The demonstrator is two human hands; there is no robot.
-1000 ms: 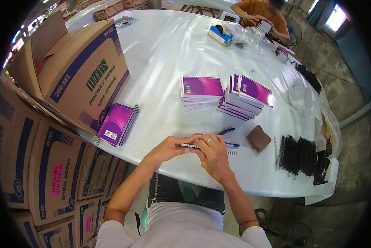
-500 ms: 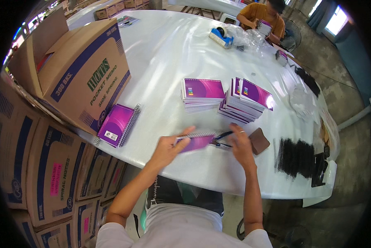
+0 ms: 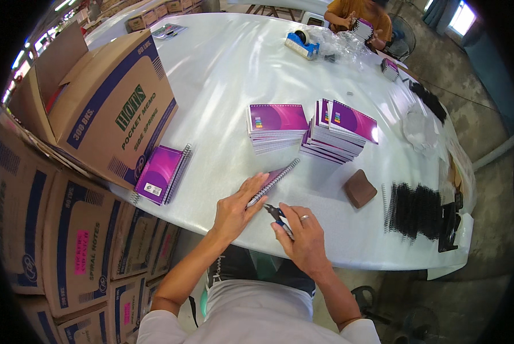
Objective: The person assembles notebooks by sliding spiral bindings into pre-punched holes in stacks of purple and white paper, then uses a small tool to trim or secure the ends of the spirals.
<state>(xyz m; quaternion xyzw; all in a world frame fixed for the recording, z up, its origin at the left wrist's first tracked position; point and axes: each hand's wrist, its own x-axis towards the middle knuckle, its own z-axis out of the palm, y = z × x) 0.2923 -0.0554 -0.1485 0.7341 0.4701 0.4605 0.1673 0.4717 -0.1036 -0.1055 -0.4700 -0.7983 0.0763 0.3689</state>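
Observation:
My left hand (image 3: 236, 209) grips a purple spiral notebook (image 3: 273, 179), tilted so that its dark wire coil faces right. In my right hand (image 3: 304, 236) is a pair of pliers (image 3: 279, 217) with dark blue handles; the jaws point at the lower end of the coil, close to my left fingertips. Whether the jaws touch the wire I cannot tell. Beyond my hands stand two piles of purple notepads, a left pile (image 3: 277, 123) and a less even right pile (image 3: 340, 131). Bound spiral notebooks (image 3: 162, 174) lie stacked at the left, beside a carton.
A large open carton (image 3: 116, 106) stands at the table's left edge, above more stacked cartons (image 3: 76, 241). To the right lie a brown block (image 3: 360, 189) and a heap of black wire coils (image 3: 414, 211). A blue tape dispenser (image 3: 303, 45) sits near a co-worker (image 3: 377, 23) handling a notebook.
The notebook has turned from nearly level to slanting up and right. My right hand with the pliers has come down and left, to the coil's near end.

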